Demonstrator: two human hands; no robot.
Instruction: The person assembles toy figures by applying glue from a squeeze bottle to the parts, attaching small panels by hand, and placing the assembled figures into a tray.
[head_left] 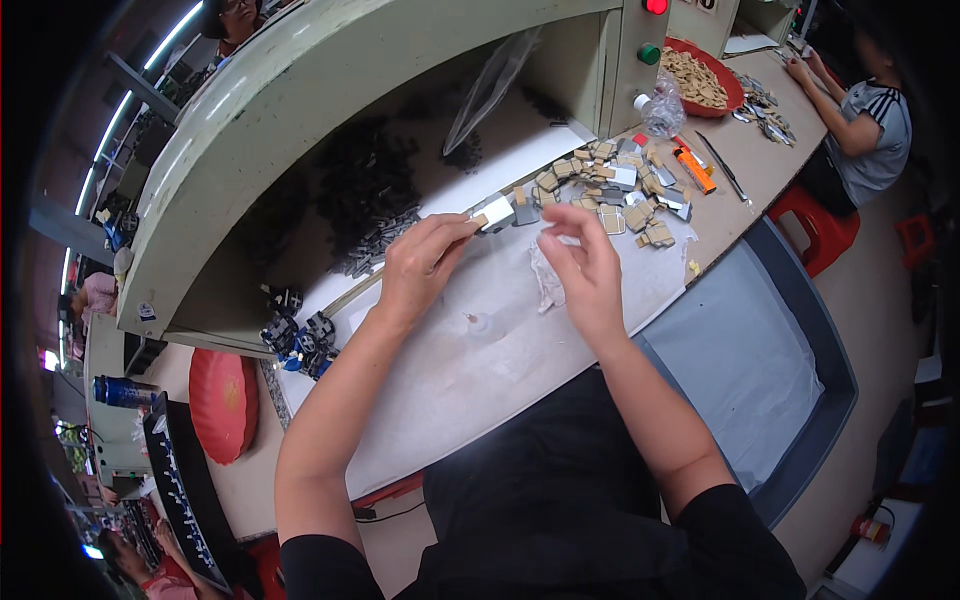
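Note:
My left hand [425, 265] is closed, thumb and fingers pinching a small tan block piece [481, 219]. A white-and-grey block [497, 208] lies right at its fingertips; whether the two are joined I cannot tell. Just to the right, my right hand [587, 268] is raised over the table with thumb and index finger curved and apart. Against its thumb side shows a crumpled white tissue [546, 280], which seems to lie behind the hand. Between my forearms a small translucent dropper bottle [478, 322] rests on the white sheet.
Tan-and-grey blocks [600, 180] are heaped beyond my right hand, near an orange cutter knife [695, 170]. Dark parts [350, 180] fill the hooded bench [250, 90]. Blue-black assemblies [300, 335] sit left. A grey tub [745, 350] stands right; a co-worker [870, 120] sits beyond.

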